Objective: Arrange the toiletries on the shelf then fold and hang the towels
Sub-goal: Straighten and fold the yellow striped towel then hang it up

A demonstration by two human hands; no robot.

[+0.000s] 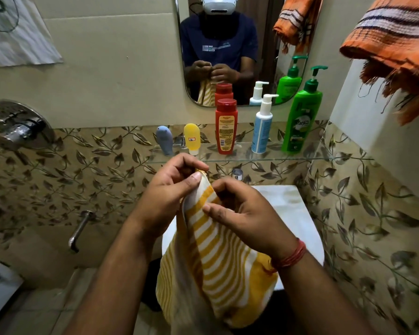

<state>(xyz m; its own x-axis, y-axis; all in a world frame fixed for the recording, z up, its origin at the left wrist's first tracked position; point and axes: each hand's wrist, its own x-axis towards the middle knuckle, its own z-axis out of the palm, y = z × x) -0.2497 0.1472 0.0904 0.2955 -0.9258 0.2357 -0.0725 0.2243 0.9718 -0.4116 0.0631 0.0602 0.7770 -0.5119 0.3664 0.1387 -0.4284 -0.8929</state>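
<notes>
A yellow and white striped towel [218, 267] hangs down in front of me, doubled over. My left hand [169, 192] pinches its top corner between thumb and fingers. My right hand [242, 211] grips the upper edge just to the right, touching the left hand. Behind them a glass shelf [288, 157] carries a grey-blue tube [165, 140], a yellow tube [192, 139], a red bottle [226, 126], a white and blue pump bottle [262, 125] and a green pump bottle [301, 117], all upright in a row. An orange striped towel [392, 44] hangs at the upper right.
A mirror [228, 49] is on the wall above the shelf. A white cistern lid [290, 206] lies below the shelf, partly behind the towel. A round chrome shower valve [20, 126] and a spout [79, 230] stick out of the left wall.
</notes>
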